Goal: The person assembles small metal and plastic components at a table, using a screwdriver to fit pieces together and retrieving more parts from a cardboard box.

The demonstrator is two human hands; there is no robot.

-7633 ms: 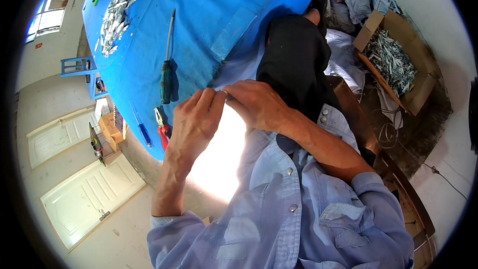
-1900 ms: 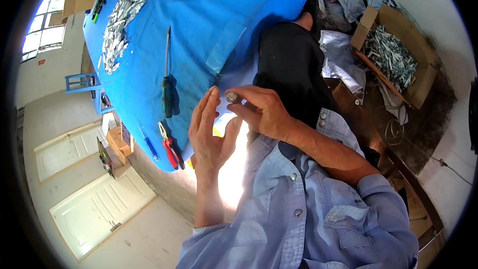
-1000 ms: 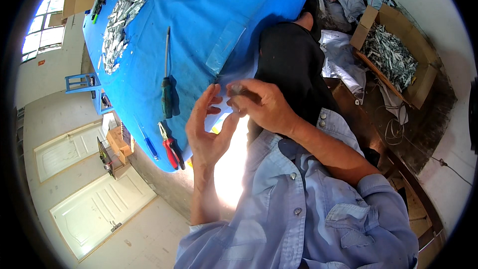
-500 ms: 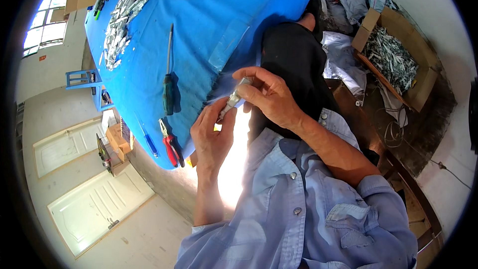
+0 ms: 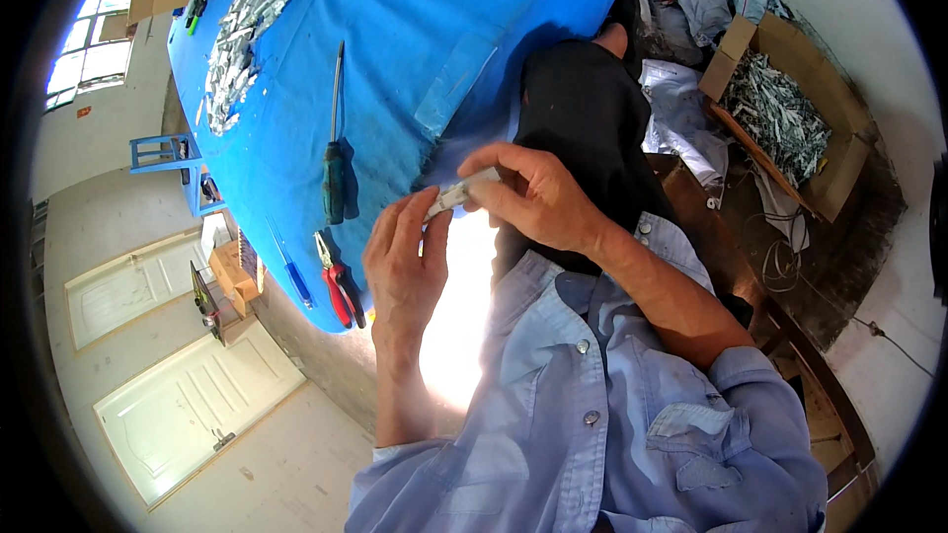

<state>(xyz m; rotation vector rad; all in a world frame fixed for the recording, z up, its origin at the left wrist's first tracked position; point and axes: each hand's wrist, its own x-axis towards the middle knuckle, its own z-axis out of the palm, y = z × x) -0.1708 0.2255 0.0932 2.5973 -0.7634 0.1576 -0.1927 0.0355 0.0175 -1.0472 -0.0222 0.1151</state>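
Pliers [image 5: 338, 279]: I see them, red-handled, at the blue table [image 5: 395, 30] edge, near a screwdriver [image 5: 333, 153].
Left hand [image 5: 403, 266]: fingers pinch the lower end of a small pale metal strip [image 5: 460, 190].
Strip: held over my lap, beside the table edge.
Right hand [image 5: 533, 197]: closed on the strip's upper end.
Cardboard box [image 5: 795, 114]: far right, full of metal pieces.
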